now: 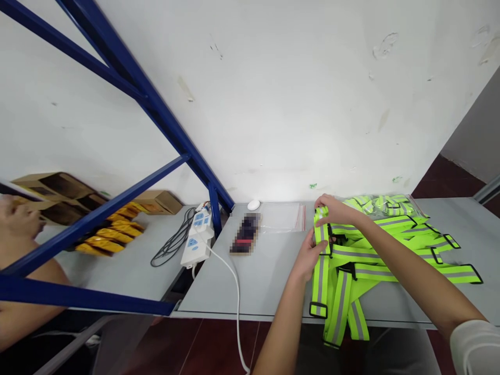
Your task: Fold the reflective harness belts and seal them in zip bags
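My left hand (pixel 308 256) is closed on a neon-yellow reflective strap (pixel 320 281) with a grey stripe, its thumb pressed flat against the band. Just above, my right hand (pixel 339 209) pinches the folded upper end of the same strap. The lower end hangs toward the table's front edge and carries a black buckle (pixel 318 310). More of these straps lie in a loose, overlapping pile (pixel 375 255) under and beside my right forearm. Several strap ends with black buckles point right, and a few droop over the front edge.
Clear bags of folded straps (pixel 390 204) lie by the wall. Flat clear bags (pixel 279 216), a blurred phone (pixel 245 234) and a white round object (pixel 253 204) sit left. A power strip (pixel 197 242) trails cables. Beyond a blue frame (pixel 164 117) are another person's hand (pixel 19 219) and yellow packets (pixel 111 232).
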Available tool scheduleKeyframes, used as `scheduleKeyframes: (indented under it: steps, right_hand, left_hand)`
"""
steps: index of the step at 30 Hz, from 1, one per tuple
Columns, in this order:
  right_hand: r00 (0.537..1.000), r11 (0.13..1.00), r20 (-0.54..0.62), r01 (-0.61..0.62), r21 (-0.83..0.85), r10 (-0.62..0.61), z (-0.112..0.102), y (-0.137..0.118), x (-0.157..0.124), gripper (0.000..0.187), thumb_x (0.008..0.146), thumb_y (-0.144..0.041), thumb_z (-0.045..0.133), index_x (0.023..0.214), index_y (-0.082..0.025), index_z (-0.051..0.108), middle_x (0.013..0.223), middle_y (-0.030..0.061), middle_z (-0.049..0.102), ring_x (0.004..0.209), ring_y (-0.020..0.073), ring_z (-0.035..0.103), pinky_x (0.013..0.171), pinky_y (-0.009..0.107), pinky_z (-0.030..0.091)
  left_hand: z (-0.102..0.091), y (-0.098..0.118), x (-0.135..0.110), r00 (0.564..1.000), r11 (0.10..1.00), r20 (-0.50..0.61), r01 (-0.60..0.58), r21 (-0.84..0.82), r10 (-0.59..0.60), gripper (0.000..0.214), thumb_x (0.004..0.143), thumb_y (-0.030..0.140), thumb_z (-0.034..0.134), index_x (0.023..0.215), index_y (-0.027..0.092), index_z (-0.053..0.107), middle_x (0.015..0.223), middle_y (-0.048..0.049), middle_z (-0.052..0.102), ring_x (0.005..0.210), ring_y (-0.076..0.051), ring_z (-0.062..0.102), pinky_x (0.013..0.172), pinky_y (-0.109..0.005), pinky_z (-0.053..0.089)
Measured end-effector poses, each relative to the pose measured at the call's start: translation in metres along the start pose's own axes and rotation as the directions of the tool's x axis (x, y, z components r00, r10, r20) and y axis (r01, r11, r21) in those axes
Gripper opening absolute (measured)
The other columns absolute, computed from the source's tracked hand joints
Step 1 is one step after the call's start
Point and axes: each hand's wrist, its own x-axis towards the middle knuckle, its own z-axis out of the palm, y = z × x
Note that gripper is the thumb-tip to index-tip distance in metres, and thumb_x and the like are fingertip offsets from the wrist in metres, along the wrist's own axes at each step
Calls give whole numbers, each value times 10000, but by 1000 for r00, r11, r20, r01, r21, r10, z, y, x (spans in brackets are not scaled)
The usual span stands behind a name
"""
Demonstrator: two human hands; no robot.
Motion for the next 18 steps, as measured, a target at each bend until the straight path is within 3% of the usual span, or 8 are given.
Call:
scheduleKeyframes:
  steps: [2, 4, 8, 11, 14, 16, 18]
  right_hand:
    - [984, 999, -173, -34, -19, 30, 5, -4, -9, 396, 757, -461, 673, 1028, -212, 527, 1103, 80, 537, 1038, 258, 491, 882, 396, 375]
    - [952, 997, -298, -76, -18, 68, 12, -8, -22, 273, 854, -442, 571, 978, -205, 515, 1040, 82, 552, 975, 247, 510, 891, 422, 362]
    - [912, 993, -393, -115, 31, 118, 30, -7, -57, 269, 944, -446, 414, 845, -212, 502, 836, 59, 567, 793, 220, 535, 778, 391, 425]
    - [910, 993, -403, -62, 103, 98, 37, 2, -82, 303, 904, -493, 486, 1019, -217, 528, 1003, 96, 592, 959, 266, 549, 833, 434, 450]
    - [930, 995, -365, -6, 99, 42, 24, 10, -98, 674, 762, -553, 662, 1312, -260, 405, 1330, 121, 469, 1253, 324, 405, 995, 505, 382]
    - [966, 994, -259, 30, 106, -1, 5, 9, -104, 872, 664, -579, 738, 1390, -301, 341, 1432, 99, 386, 1334, 322, 327, 1058, 493, 338]
    - [996, 991, -81, 40, 125, -30, -17, 3, -106, 890, 624, -594, 758, 1384, -329, 381, 1437, 69, 406, 1330, 307, 355, 1072, 457, 335]
  left_hand:
    - [1, -2, 0, 1000, 1000, -23, 10, -2, -10, 779, 758, 285, 700, 1433, 291, 310, 1069, -69, 694, 839, -214, 676, 692, -307, 522]
    - [1, -5, -1, 999, 999, -49, -19, 30, 20, 834, 759, 290, 700, 1458, 317, 246, 1058, -51, 691, 805, -194, 671, 687, -299, 519]
    - [5, -6, -5, 991, 974, -48, -114, 198, 126, 828, 799, 319, 663, 1480, 291, 192, 1009, -42, 684, 806, -174, 654, 751, -307, 512]
    - [9, 1, -11, 985, 928, 36, -173, 331, 171, 784, 833, 344, 624, 1482, 276, 190, 1166, -77, 638, 982, -204, 635, 857, -333, 497]
    - [15, 11, -21, 965, 817, 136, -262, 514, 224, 661, 875, 340, 566, 1458, 286, 260, 1300, -86, 574, 1164, -231, 565, 969, -364, 446]
    - [17, 14, -26, 955, 698, 184, -295, 653, 231, 581, 902, 328, 520, 1435, 284, 295, 1253, -86, 612, 1162, -244, 572, 963, -387, 446]
    - [20, 14, -29, 950, 587, 214, -309, 749, 226, 527, 916, 308, 487, 1409, 276, 305, 1215, -91, 640, 1128, -257, 598, 924, -403, 460]
